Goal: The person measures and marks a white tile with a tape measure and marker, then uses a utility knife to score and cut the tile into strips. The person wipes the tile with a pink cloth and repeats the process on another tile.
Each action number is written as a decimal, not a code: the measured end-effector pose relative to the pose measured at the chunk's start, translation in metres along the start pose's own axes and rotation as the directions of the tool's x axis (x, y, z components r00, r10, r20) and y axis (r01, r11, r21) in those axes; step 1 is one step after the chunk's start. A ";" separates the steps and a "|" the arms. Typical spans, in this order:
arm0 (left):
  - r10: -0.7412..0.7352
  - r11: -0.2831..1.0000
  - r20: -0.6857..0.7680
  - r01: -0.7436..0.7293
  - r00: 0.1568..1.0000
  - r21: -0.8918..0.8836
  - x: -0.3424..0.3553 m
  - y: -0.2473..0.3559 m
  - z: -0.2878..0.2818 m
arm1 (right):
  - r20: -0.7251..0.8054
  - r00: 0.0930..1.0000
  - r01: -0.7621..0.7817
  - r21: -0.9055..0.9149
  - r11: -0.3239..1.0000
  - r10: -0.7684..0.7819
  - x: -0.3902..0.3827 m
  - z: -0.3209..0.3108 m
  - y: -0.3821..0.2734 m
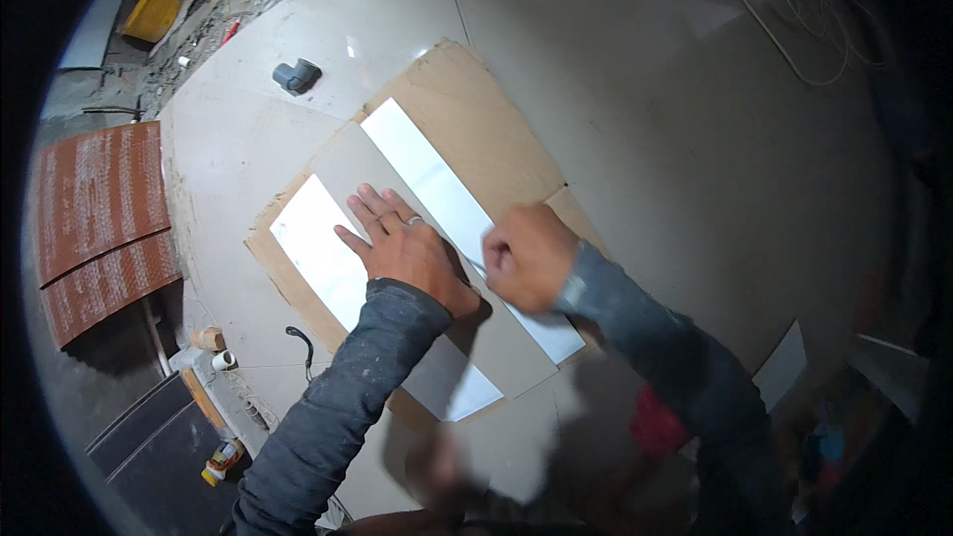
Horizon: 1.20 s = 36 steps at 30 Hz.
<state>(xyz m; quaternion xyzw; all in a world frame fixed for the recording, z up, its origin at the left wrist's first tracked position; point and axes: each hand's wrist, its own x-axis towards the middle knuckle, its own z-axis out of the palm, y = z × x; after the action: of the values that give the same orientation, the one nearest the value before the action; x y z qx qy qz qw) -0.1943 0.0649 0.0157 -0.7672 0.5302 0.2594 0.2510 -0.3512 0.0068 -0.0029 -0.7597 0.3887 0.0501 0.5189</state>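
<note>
My left hand [407,253] lies with fingers spread on a grey flat strip [352,161], between a white panel [323,238] and a long white strip [427,169], all on a sheet of brown cardboard [486,119]. Just right of it my right hand [526,258] is closed in a fist over the white strip's inner edge. Whatever it grips is hidden by the fingers. Both forearms wear dark, dusty sleeves, and the left one crosses the lower part of the white panel.
Around the cardboard lie a grey pipe elbow [296,76], a tape measure [223,462], a small black strap [303,347] and a white offcut [779,367]. Brown patterned tiles [94,199] and a yellow bucket [151,12] are at left, looped cable [804,50] at upper right.
</note>
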 end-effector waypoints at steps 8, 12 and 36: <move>0.053 0.999 -0.100 -0.051 0.994 0.018 -0.006 -0.001 0.002 | -0.285 0.952 0.139 0.072 0.988 -0.113 -0.010 -0.005 0.002; 0.009 0.996 -0.052 -0.004 0.999 0.091 -0.003 -0.001 0.003 | -0.448 0.883 0.223 0.143 0.964 -0.138 0.050 -0.007 -0.016; 0.034 0.999 -0.037 -0.032 0.999 0.035 -0.004 -0.003 0.000 | 0.071 0.996 -0.037 -0.211 0.977 0.053 0.078 -0.028 -0.043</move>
<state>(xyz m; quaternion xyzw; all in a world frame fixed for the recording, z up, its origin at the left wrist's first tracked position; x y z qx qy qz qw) -0.1925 0.0689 0.0187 -0.7587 0.5517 0.2401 0.2497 -0.2790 -0.0510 0.0047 -0.7987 0.3781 0.1316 0.4492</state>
